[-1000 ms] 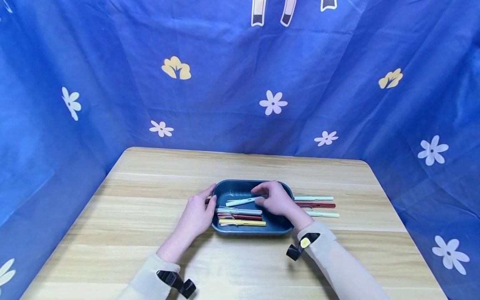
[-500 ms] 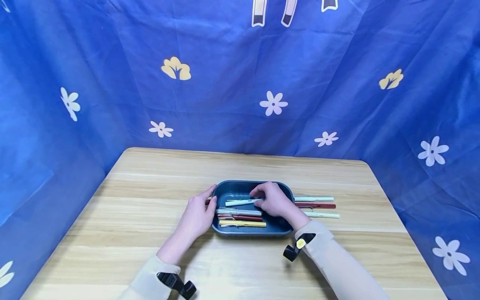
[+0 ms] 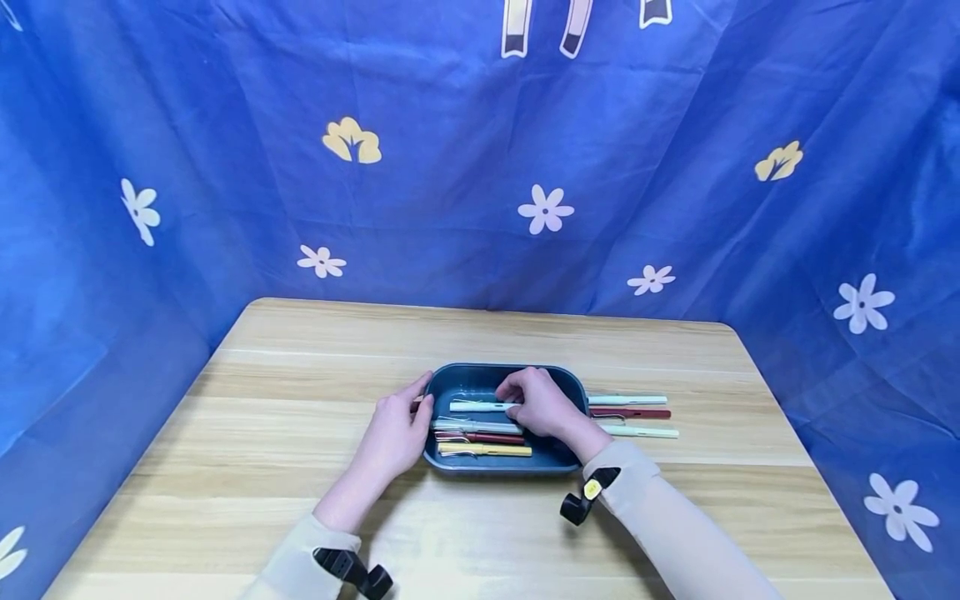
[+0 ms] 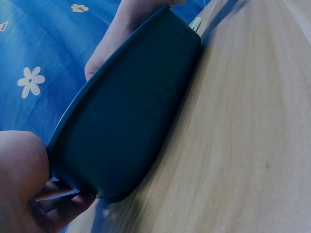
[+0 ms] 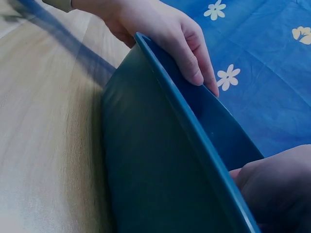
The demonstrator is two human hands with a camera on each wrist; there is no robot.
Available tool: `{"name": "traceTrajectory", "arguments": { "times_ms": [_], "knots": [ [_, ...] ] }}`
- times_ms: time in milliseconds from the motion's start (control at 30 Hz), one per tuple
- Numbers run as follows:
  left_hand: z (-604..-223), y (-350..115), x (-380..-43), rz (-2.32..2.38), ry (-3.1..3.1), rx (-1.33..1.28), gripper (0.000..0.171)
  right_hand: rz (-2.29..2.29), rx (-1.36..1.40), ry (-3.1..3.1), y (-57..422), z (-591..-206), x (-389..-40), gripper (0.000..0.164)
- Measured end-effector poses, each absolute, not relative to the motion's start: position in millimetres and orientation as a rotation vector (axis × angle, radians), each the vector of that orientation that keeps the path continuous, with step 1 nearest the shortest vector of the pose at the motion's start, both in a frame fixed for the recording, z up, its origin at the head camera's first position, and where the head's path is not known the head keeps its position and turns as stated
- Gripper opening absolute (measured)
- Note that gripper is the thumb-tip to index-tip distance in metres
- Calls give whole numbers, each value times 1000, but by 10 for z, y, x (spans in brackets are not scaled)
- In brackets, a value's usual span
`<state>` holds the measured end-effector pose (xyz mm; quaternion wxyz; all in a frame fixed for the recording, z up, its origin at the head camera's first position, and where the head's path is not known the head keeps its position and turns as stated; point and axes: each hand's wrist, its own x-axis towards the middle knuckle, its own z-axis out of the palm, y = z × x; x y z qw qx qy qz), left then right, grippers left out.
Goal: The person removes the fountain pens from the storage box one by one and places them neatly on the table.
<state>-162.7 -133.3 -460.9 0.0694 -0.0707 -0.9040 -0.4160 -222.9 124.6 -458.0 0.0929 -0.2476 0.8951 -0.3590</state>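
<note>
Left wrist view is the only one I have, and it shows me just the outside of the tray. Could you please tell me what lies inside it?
Observer: In the head view, the tray holds a pale blue pen, a silver pen, a dark red pen and a yellow pen.

Operator: Thank you. I see another hand pass over the rim, but the wall hides its fingers. Where are they?

Observer: The right hand holds the pale blue pen near its right end.

Operator: Beyond the tray, I notice one pale tip. Is there more?

Observer: Yes, three pens lie side by side on the table, to the right of the tray.
</note>
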Motion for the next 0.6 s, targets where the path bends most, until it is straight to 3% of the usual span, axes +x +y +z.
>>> {"name": "traceTrajectory", "arguments": {
  "times_ms": [600],
  "knots": [
    [-4593,-1352,-1629,-1263,-2722,-227,47,-1217,-797,2663,1268,-4540,-2174,13]
  ]
}}
